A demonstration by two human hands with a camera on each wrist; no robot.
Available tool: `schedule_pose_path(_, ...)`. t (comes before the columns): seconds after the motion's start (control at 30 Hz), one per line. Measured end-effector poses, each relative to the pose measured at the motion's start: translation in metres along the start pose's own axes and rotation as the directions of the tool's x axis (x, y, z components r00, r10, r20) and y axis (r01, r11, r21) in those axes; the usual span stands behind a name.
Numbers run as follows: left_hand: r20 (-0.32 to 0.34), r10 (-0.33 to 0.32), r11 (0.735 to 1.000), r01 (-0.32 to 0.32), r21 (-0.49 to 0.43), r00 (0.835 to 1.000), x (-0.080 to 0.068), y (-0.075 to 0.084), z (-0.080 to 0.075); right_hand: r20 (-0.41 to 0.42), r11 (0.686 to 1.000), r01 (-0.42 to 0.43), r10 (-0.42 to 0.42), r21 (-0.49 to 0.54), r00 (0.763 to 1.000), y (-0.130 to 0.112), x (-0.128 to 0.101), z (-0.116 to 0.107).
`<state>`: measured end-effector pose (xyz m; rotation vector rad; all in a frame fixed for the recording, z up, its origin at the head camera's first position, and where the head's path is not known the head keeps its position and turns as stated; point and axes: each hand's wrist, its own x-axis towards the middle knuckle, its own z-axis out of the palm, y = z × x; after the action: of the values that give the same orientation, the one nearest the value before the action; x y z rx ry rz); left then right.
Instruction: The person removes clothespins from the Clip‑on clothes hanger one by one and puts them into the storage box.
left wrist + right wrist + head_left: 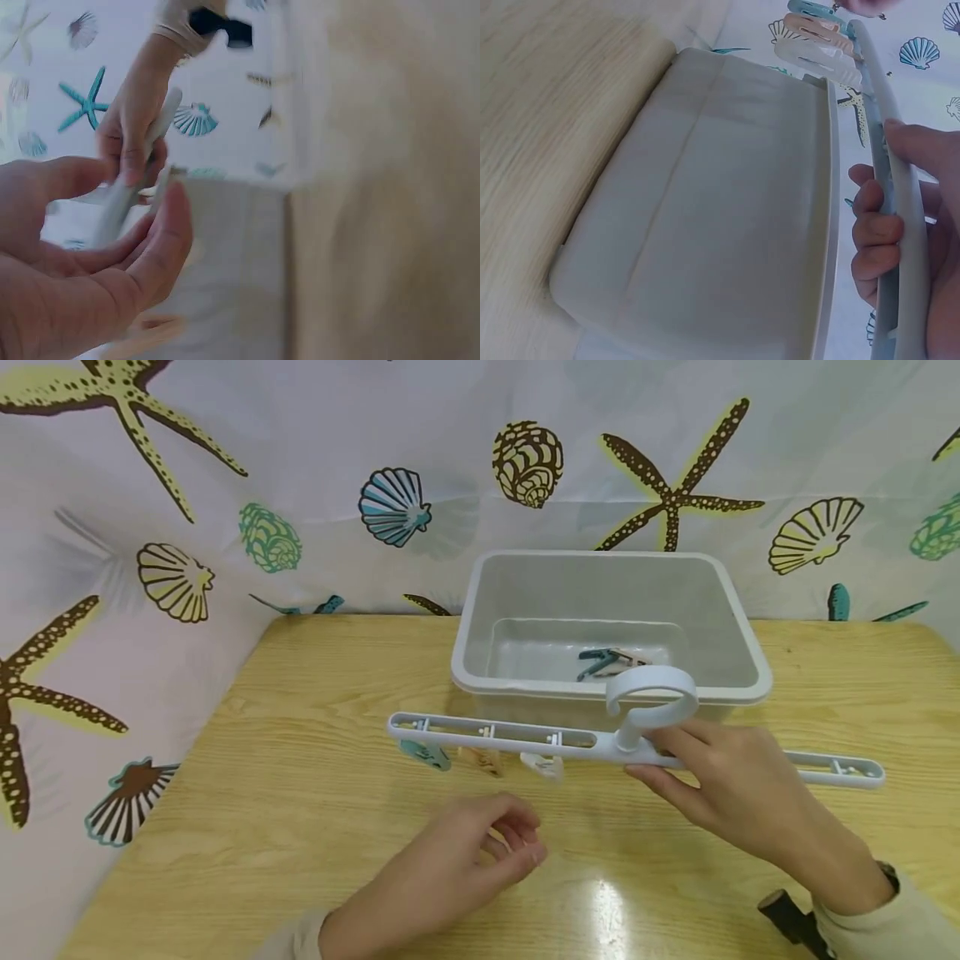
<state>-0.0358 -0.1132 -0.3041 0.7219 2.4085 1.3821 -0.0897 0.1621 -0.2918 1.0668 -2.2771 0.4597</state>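
**Clip bar held level, free hand just below it**

The right hand (720, 785) pinches the clip hanger (525, 739) beside its hook, thumb under and fingers curled over the bar. Its long axis runs from 9 to 3 o'clock, just in front of the grey bin (611, 631). The left hand (480, 852) hangs loosely curled, holding nothing, with the three hanging clips (480, 760) at its 12 o'clock, near but apart; it is the nearer hand to them. Only the head view shows two loose pegs (609, 662) inside the bin. The right wrist view shows the clips in a tight row at the bar's far end.
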Motion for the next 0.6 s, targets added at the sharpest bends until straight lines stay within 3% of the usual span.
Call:
schedule_pose_path(0.03,0.029,-0.027,0.989,0.031,-0.143,0.999,0.000,-0.005,0.003,0.005,1.000,-0.004,0.004,0.004,1.000,0.000,0.000,-0.001)
schedule_pose_path(0.07,0.057,-0.049,0.959,0.063,-0.277,0.997,0.000,-0.011,0.006,0.013,1.000,-0.011,0.011,0.008,1.000,-0.001,0.000,-0.002)
schedule_pose_path(0.13,0.104,-0.083,0.865,0.123,-0.486,0.991,0.002,-0.020,0.013,0.023,1.000,-0.024,0.023,0.017,0.999,-0.001,0.000,-0.004)
schedule_pose_path(0.2,0.122,-0.106,0.774,0.159,-0.613,0.987,0.004,-0.026,0.020,0.027,0.999,-0.034,0.034,0.023,0.999,-0.002,0.000,-0.005)
schedule_pose_path(0.3,0.086,-0.149,0.691,0.166,-0.703,0.985,0.010,-0.032,0.028,0.017,0.999,-0.038,0.037,0.033,0.999,-0.003,0.000,-0.007)
schedule_pose_path(0.43,-0.009,-0.180,0.608,0.104,-0.787,0.984,0.019,-0.034,0.028,0.003,0.998,-0.029,0.028,0.056,1.000,-0.004,-0.001,-0.008)
schedule_pose_path(0.6,-0.018,-0.153,0.449,0.053,-0.892,0.988,0.025,-0.039,0.025,0.005,0.997,-0.034,0.033,0.063,0.999,-0.006,-0.002,-0.010)
